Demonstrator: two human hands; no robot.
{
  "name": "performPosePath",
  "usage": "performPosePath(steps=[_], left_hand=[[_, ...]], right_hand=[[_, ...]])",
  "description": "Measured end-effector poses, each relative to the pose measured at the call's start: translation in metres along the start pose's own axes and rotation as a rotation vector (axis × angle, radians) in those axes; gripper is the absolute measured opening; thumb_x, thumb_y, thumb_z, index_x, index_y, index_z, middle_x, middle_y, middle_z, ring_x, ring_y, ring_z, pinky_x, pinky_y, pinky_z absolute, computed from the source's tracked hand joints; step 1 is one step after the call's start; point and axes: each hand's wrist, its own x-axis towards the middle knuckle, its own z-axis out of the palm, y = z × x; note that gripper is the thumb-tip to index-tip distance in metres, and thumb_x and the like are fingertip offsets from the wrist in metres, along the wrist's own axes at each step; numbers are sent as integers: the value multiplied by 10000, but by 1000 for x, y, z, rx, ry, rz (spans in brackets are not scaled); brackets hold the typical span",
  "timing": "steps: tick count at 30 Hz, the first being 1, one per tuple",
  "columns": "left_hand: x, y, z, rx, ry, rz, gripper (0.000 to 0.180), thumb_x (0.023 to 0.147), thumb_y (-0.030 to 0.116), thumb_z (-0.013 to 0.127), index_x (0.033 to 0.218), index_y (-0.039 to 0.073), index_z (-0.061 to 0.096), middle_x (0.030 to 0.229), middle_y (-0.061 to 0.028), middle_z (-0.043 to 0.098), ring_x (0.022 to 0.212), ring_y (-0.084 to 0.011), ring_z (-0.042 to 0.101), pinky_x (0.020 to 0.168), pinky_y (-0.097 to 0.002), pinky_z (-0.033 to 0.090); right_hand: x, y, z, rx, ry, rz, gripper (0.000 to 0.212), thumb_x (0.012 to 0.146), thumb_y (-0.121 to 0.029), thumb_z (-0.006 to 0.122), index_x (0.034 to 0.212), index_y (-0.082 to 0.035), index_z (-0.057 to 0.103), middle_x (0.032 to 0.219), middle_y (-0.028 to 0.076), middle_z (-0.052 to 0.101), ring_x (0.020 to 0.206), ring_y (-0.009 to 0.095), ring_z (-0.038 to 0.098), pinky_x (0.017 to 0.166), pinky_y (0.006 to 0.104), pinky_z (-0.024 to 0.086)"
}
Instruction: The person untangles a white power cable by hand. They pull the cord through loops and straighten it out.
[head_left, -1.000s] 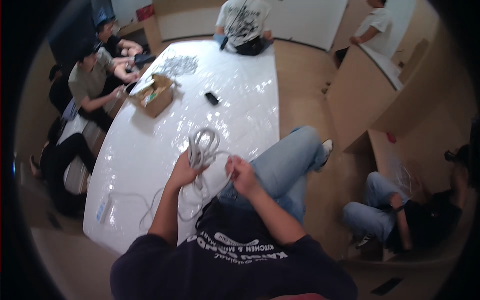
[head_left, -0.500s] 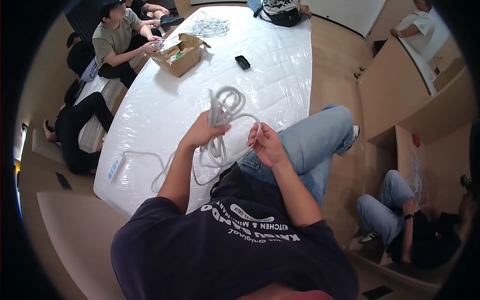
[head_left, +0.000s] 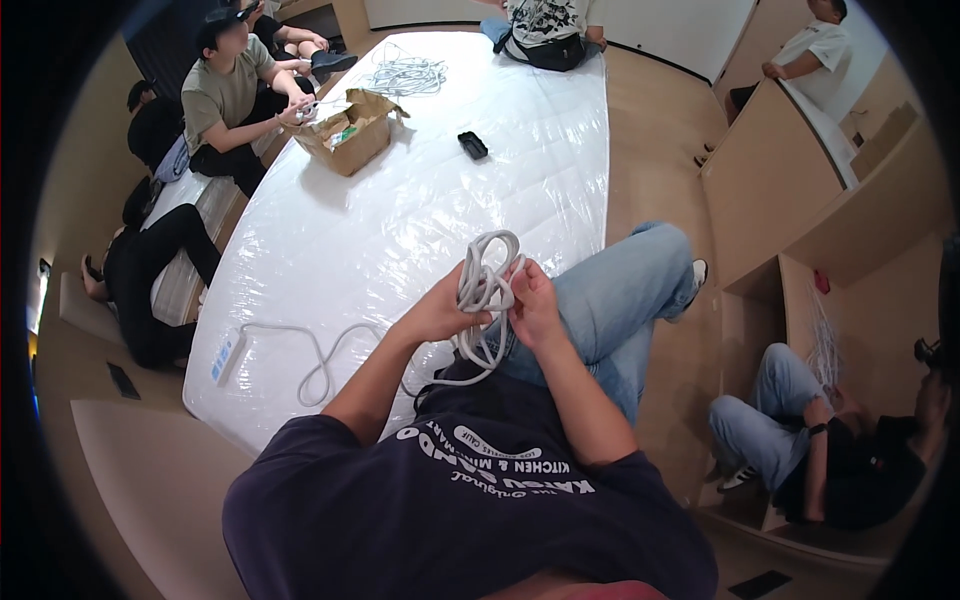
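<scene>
A looped bundle of light grey cable is in front of me, above my lap. My left hand grips the bundle's left side, with the thumb across the coils. Against its right side is my right hand, fingers curled in on a strand of the same cable. One length of cable hangs below the hands and runs left over the mattress to a white power strip with blue patches. Parts of the fingertips are hidden by the coils.
A plastic-wrapped mattress carries an opened cardboard box, a small black tray and a heap of grey cable. Several people sit around it. At lower right, a person handles white cables beside a wooden cabinet.
My left hand has moved right and a little down with the coil, bringing it up to my right hand. My right hand now meets the coils. The view has shifted slightly.
</scene>
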Motion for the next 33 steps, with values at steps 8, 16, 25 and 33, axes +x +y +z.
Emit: performPosePath(steps=[8, 16, 25, 33], left_hand=[[5, -11, 9, -166, -11, 3, 886, 559, 29, 871, 1298, 1, 383, 1087, -69, 580, 969, -153, 571, 847, -300, 486], [9, -8, 16, -195, -60, 10, 779, 598, -9, 857, 1245, 20, 426, 1002, -45, 595, 872, -133, 606, 773, -282, 519], [12, -12, 18, -83, 60, 35, 486, 673, 64, 807, 1085, 32, 552, 902, -23, 614, 807, -105, 592, 732, -274, 503], [15, -3, -23, -503, 274, 47, 383, 830, 114, 687, 1125, 11, 466, 882, -76, 608, 792, -144, 613, 692, -278, 514]], right_hand=[[-5, -15, 21, -92, -47, -36, 245, 894, -160, 664, 1066, -62, 519, 897, 23, 638, 679, 67, 602, 543, 183, 466], [-2, -2, 7, -286, 11, -110, 228, 892, -180, 681, 950, -54, 500, 826, 36, 642, 634, 73, 588, 493, 199, 445], [-1, 2, 23, -331, 56, -293, 184, 917, -114, 638, 998, -34, 494, 858, 50, 623, 694, 85, 581, 613, 209, 479], [-7, 1, 22, -583, -77, -141, 121, 929, -88, 597, 1008, -13, 543, 869, 31, 594, 764, 77, 560, 669, 226, 467]])
